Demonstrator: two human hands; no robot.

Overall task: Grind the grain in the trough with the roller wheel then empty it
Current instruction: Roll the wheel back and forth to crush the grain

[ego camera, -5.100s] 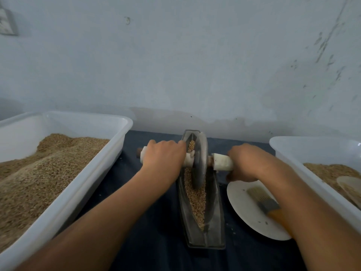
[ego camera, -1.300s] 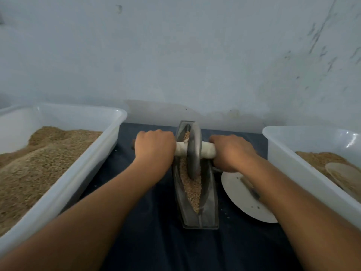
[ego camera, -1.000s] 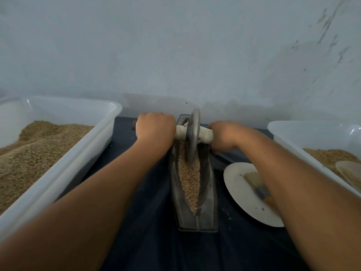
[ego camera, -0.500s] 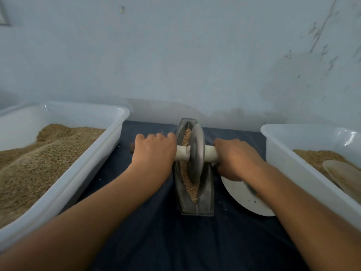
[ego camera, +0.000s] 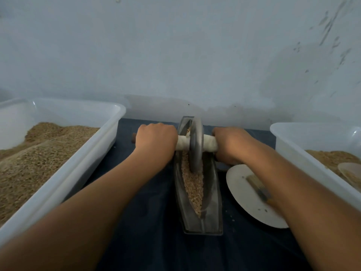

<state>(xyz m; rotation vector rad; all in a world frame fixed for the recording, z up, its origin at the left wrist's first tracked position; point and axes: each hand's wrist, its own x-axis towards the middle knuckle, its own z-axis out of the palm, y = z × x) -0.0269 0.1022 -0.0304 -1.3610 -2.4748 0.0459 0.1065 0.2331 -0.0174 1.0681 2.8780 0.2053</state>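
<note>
A narrow metal trough (ego camera: 212, 204) lies lengthwise on the dark cloth, with tan grain (ego camera: 192, 184) along its groove. A grey roller wheel (ego camera: 195, 142) stands upright in the far half of the trough. Its axle is wrapped in white. My left hand (ego camera: 156, 140) grips the left end of the axle, and my right hand (ego camera: 231, 144) grips the right end. The wheel hides the grain under it.
A large white tub (ego camera: 82, 153) heaped with grain stands at the left. Another white tub (ego camera: 304, 145) at the right holds ground grain and a shallow scoop (ego camera: 350, 172). A white plate (ego camera: 248, 200) with a brush (ego camera: 256, 187) lies right of the trough. A wall stands close behind.
The wheel rolled toward the far end of the trough, then back a little nearer, and now stands toward the far half again. Both hands have stayed on the axle throughout.
</note>
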